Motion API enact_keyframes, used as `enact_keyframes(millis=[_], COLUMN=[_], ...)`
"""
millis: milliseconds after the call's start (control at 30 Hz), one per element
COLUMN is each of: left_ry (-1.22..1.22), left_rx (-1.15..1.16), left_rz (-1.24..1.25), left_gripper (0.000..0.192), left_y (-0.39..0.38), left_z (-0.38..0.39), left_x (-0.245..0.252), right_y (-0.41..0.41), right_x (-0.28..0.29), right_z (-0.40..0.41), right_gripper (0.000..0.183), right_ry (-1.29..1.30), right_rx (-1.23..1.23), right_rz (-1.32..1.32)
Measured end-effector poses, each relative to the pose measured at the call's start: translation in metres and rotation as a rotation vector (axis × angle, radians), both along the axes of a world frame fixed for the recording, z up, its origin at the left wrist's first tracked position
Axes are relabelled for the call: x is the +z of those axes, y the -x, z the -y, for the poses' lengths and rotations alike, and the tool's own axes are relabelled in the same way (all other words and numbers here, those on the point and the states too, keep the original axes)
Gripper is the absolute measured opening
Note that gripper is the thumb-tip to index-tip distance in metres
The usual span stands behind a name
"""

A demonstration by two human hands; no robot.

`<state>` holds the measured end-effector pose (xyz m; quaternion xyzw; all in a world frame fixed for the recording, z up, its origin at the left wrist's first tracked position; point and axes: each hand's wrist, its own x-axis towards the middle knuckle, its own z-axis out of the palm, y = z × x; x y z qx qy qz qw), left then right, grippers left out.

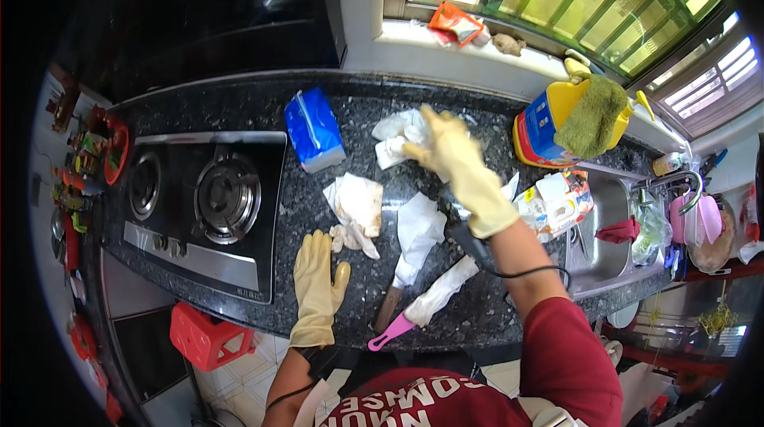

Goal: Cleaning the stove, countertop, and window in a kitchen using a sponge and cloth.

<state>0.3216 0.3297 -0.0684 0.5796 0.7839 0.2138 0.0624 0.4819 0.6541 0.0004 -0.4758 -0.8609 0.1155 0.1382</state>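
Observation:
Both of my hands wear pale yellow rubber gloves. My left hand (315,284) rests flat at the counter's front edge, thumb apart, holding nothing. My right hand (450,149) spreads over crumpled white tissue (397,128) at the back; its palm side is hidden, so a grip cannot be made out. Stained, folded tissue (358,200) lies beyond my left hand. Between my hands is a knife (389,307) with a dark handle, white tissue (421,221) covering its blade. Beside it lies a pink-handled utensil (391,331), its upper part wrapped in white tissue (444,292).
A blue tissue pack (314,128) lies beside the gas stove (203,200). At right stand a yellow jug (540,128) with a green scouring pad (594,113) over it, a printed wipes pack (555,203) and a steel sink (609,200). Below the counter is a red stool (206,337).

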Motion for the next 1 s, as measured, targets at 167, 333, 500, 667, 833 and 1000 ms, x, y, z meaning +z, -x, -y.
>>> enact_keyframes(millis=[167, 333, 500, 667, 833, 1000], left_ry=[0.022, 0.026, 0.017, 0.058, 0.039, 0.029], left_rx=[0.013, 0.021, 0.003, 0.008, 0.005, 0.023], left_rz=[-0.014, -0.043, -0.029, -0.013, 0.010, 0.008], left_gripper=[0.065, 0.064, 0.065, 0.068, 0.068, 0.065], left_y=[0.000, 0.003, -0.005, -0.004, -0.006, -0.005], left_z=[0.006, 0.010, -0.004, -0.004, -0.006, -0.003], left_x=[-0.002, -0.004, -0.002, -0.001, 0.001, 0.003], right_y=[0.033, -0.003, -0.043, 0.024, 0.088, 0.093], right_x=[-0.089, -0.106, 0.022, 0.024, 0.049, 0.041], right_z=[0.003, -0.061, -0.088, -0.110, -0.119, -0.138], right_gripper=[0.058, 0.025, 0.034, 0.037, 0.038, 0.027], right_ry=[0.089, 0.728, -0.239, -0.413, -0.487, -0.525], right_rx=[0.245, -0.283, -0.203, -0.102, 0.065, 0.118], right_rz=[0.100, -0.585, -0.484, -0.353, -0.512, -0.143])
